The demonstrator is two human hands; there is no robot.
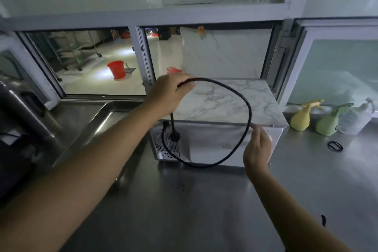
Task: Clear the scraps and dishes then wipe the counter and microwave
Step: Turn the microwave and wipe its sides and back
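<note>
At the centre of the frame we hold a black power cord (pixel 243 96) looped in the air over the microwave (pixel 206 143), which stands on the steel counter (pixel 184 200) with its vented back panel toward us and a marble-patterned slab (pixel 225 102) lying on top. Our left hand (pixel 170 93) is curled round the cord above the slab's left edge, fingers clamped on it, and the plug (pixel 174 136) hangs below that hand against the vents. Our right hand (pixel 258 147), at the slab's lower right corner, pinches the cord between thumb and fingertips. At the right of the frame three spray bottles stand in a row against the wall: a yellow bottle (pixel 302 117), a green bottle (pixel 329 124) and a clear bottle (pixel 354 120); what they hold we cannot tell. A small black ring (pixel 334 146) lies on the counter just in front of them. At the left a steel sink (pixel 106 116) dips below the counter. Through the window at upper left a red bucket (pixel 117 69) stands on a pale floor, its contents out of sight.
</note>
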